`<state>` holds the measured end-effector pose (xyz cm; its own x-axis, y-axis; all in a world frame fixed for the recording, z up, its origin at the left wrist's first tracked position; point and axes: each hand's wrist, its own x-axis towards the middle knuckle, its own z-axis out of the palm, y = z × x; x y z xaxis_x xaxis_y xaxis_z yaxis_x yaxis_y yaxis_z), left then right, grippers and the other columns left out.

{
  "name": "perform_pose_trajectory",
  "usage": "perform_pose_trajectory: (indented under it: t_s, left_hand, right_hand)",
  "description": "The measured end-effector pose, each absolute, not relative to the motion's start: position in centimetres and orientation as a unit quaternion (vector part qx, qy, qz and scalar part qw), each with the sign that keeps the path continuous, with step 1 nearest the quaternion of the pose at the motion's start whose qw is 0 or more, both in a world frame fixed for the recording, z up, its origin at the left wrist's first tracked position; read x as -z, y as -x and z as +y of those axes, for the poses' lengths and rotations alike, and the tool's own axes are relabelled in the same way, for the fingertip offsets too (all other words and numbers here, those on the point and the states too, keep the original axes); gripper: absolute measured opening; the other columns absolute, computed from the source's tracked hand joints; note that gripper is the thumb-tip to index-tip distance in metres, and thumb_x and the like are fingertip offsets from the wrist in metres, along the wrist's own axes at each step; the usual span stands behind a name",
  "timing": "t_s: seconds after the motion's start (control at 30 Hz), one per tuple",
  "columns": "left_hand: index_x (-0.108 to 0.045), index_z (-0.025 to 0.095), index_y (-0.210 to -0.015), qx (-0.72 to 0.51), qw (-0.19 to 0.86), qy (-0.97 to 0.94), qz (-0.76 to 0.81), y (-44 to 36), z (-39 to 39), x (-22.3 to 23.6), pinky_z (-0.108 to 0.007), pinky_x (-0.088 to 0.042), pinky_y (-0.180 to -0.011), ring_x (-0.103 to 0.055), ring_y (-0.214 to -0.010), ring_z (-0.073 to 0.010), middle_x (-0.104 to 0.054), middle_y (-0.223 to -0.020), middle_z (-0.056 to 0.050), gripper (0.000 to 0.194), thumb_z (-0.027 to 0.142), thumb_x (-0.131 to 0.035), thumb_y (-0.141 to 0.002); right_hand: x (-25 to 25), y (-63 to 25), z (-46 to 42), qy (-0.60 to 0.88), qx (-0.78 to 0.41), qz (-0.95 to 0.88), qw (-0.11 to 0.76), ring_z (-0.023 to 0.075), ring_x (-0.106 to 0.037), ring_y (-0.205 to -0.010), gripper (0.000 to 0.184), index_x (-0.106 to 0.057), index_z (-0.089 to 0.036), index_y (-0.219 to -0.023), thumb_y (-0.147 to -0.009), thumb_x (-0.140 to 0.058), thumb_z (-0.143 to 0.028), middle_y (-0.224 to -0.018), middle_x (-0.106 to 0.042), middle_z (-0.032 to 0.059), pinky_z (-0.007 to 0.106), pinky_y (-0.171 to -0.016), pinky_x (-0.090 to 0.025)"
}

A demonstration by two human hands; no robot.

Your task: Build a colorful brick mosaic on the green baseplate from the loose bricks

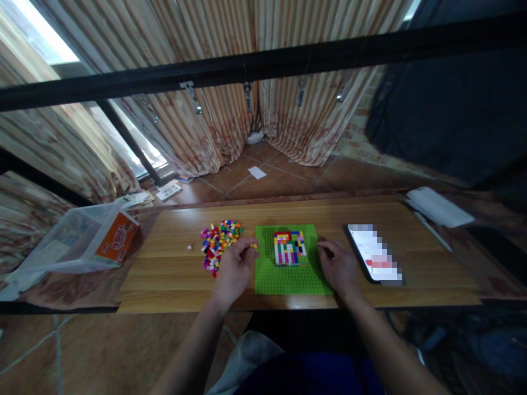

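Observation:
My left hand [235, 269] is closed in a pinch at the left edge of the green baseplate [269, 282]. Between its fingertips shows a small yellow toy brick [253, 246]. Over the plate's right edge, my right hand [340, 266] has its thumb and fingers curled together; anything in them is too small or hidden to make out. A block of multicoloured bricks [289, 249], with red, white, pink and blue ones, is built on the plate between my hands. Beside my left hand lies a heap of loose coloured bricks [218, 241], partly covered by that hand.
A phone [374, 255] with a lit, blurred screen lies right of my right hand. One pale loose brick [190, 247] sits left of the heap. A clear plastic bin [69, 238] with an orange label stands beyond the wooden table's [164, 285] left end. A dark bar [263, 63] crosses above.

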<state>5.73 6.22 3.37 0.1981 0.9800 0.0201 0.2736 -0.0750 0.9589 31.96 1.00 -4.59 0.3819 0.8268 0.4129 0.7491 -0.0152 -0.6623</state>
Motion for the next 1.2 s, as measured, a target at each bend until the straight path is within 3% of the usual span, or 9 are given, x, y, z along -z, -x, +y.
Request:
perform_pose_trajectory:
  t_s: [0.2,0.37,0.5,1.2]
  left_hand:
    - [-0.071,0.025,-0.097,-0.337,0.355,-0.739,0.464,-10.1,6.0,-3.1,-0.028,-0.052,-0.077,-0.068,-0.083,-0.0163,-0.074,-0.092,0.0,0.02,0.017,-0.055,-0.088]
    - [-0.073,0.026,-0.09,-0.365,0.281,-0.776,0.431,-12.2,6.8,-2.1,-0.039,-0.046,-0.1,-0.063,-0.106,-0.0192,-0.073,-0.107,-0.002,0.013,0.018,-0.062,-0.086]
    - [-0.075,0.027,-0.089,-0.39,0.253,-0.76,0.453,-13.1,7.3,-0.8,-0.045,-0.043,-0.104,-0.059,-0.114,-0.0212,-0.068,-0.118,-0.004,0.013,0.019,-0.065,-0.085]
    - [-0.075,0.024,-0.081,-0.472,0.345,-0.631,0.51,-14.6,7.5,1.7,-0.04,-0.046,-0.1,-0.062,-0.107,-0.0202,-0.069,-0.107,-0.004,0.014,0.013,-0.072,-0.073]
  right_hand:
    - [4.2,-31.8,1.0,0.709,-0.053,-0.553,0.434,0.0217,-0.066,-0.08,0.027,-0.07,-0.019,-0.085,-0.089,-0.048,-0.034,-0.088,-0.071,0.0087,0.033,-0.072,-0.051]
    - [4.0,-31.7,1.0,0.714,-0.062,-0.545,0.435,0.0211,-0.066,-0.079,0.026,-0.071,-0.02,-0.085,-0.089,-0.048,-0.034,-0.087,-0.07,0.0076,0.033,-0.072,-0.051]
    - [4.0,-31.7,1.0,0.71,-0.062,-0.549,0.436,0.0207,-0.066,-0.078,0.027,-0.071,-0.02,-0.086,-0.089,-0.048,-0.033,-0.087,-0.07,0.0076,0.033,-0.072,-0.051]
    - [4.2,-31.9,1.0,0.712,-0.058,-0.549,0.435,0.0218,-0.066,-0.08,0.027,-0.071,-0.02,-0.087,-0.089,-0.049,-0.035,-0.088,-0.071,0.0084,0.034,-0.072,-0.051]
